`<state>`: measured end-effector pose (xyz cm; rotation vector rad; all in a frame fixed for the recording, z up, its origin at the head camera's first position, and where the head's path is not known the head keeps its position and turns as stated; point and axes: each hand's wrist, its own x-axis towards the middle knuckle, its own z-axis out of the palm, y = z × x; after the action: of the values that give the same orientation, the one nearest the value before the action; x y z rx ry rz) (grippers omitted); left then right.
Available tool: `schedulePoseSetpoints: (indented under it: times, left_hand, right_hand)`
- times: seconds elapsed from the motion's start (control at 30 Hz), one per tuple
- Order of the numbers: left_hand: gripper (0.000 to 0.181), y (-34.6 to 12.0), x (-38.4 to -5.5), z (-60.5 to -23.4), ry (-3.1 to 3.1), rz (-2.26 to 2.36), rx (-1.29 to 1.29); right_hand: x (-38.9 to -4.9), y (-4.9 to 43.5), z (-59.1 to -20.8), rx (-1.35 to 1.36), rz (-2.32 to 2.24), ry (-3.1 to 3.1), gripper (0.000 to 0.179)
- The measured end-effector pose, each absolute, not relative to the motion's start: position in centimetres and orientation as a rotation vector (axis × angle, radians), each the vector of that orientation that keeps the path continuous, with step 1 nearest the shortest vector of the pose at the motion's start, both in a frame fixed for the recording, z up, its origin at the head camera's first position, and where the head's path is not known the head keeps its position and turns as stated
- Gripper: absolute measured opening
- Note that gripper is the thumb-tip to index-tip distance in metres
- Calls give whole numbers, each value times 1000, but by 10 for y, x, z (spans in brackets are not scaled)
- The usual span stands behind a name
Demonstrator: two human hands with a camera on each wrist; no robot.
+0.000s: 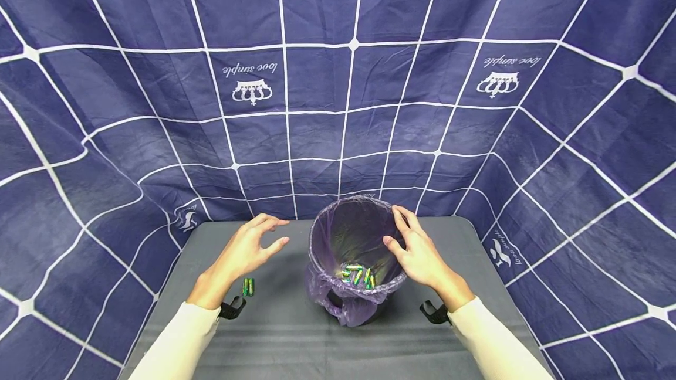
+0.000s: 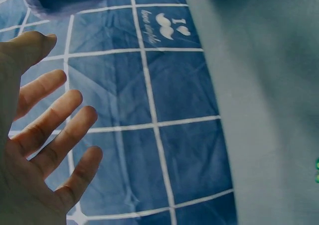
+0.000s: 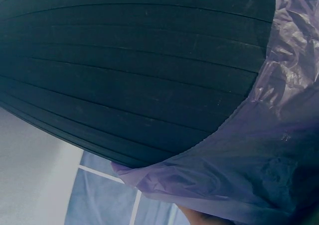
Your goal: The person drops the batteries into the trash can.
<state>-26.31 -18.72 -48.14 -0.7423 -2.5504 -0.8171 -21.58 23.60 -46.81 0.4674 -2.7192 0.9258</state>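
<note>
A dark trash bin [image 1: 388, 306] stands on the grey table, lined with a translucent purple bag [image 1: 320, 286] folded over its rim. Several green-and-gold batteries [image 1: 358, 275] lie at the bottom inside. My right hand [image 1: 419, 257] is at the bin's right rim, its fingers extended and the thumb over the opening. In the right wrist view the bin's ribbed side [image 3: 124, 75] and the overhanging bag [image 3: 224, 170] hide most of that hand. To the left of the bin, my left hand [image 1: 245, 254] hovers with loosely spread fingers, nothing in it.
Two batteries [image 1: 248, 287] lie side by side on the grey table [image 1: 274, 345], near my left wrist. Dark blue cloth [image 1: 317, 81] with white grid lines rises behind the table and along both sides. Black straps [image 1: 232, 308] circle the wrists.
</note>
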Motion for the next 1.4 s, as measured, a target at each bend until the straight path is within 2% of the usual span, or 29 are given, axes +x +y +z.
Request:
schedulePoseSetpoints:
  times: [1.07,1.4]
  left_hand:
    - [32,-246,-239,-566,-2658,-793,-539]
    - [37,-263,-234,-590,-2676,-786,-519]
  right_hand:
    - [-215,234,-467,462,938,-2706,76]
    - [-215,235,-469,457,936,-2708,77]
